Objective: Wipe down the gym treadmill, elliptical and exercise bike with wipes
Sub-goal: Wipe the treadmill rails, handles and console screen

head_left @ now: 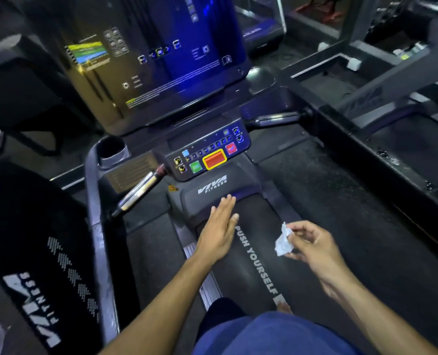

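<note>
I stand on a dark treadmill (207,198) marked "VIVA FITNESS". Its belt (241,267) reads "PUSH YOURSELF". My left hand (221,226) is stretched out flat, fingers straight, over the front edge of the belt beside the motor cover. My right hand (312,245) pinches a crumpled white wipe (284,240) between thumb and fingers, above the belt's right side. The control panel (210,152) with a red button, a green button and small keys sits under the big console screen (151,57).
A chrome handlebar (141,190) juts out at the left, another handlebar (276,119) at the right. A cup holder (111,149) sits left of the panel. A second treadmill's black side rail (381,160) runs along the right. A dark "VIVA FITNESS" shroud (41,278) fills the lower left.
</note>
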